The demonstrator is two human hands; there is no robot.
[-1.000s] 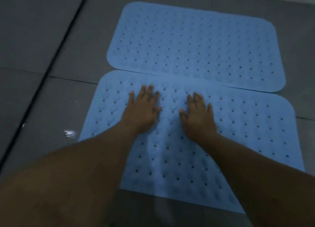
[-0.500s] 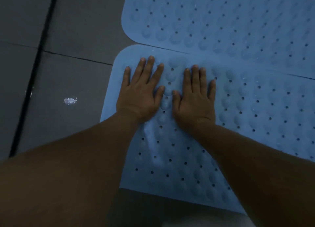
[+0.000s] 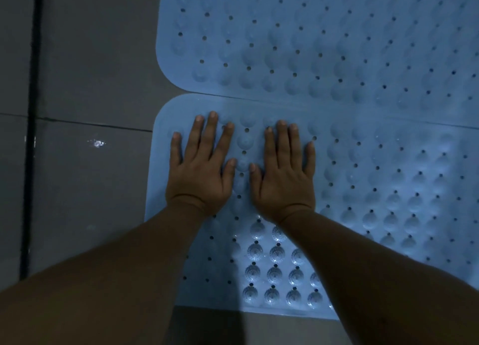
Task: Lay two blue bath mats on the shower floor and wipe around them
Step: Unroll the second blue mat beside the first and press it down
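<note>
Two blue bath mats with bumps and small holes lie flat on the grey tiled floor, long edges touching. The far mat [image 3: 311, 41] fills the top of the view. The near mat [image 3: 388, 189] lies below it. My left hand [image 3: 201, 168] and my right hand [image 3: 283, 171] press palm-down, side by side, on the near mat's far left corner. Fingers are spread and hold nothing. Both forearms cross the mat's near left part.
Grey floor tiles [image 3: 90, 59] with dark grout lines lie left of the mats. A dark gap or channel [image 3: 32, 137] runs front to back at the far left. A small wet glint [image 3: 97, 143] shows on the tile. Bare floor [image 3: 207, 326] lies below the near mat.
The view has closed in on the mats and shifted left. Both hands slid leftward along the near mat toward its far left corner, staying flat and close together.
</note>
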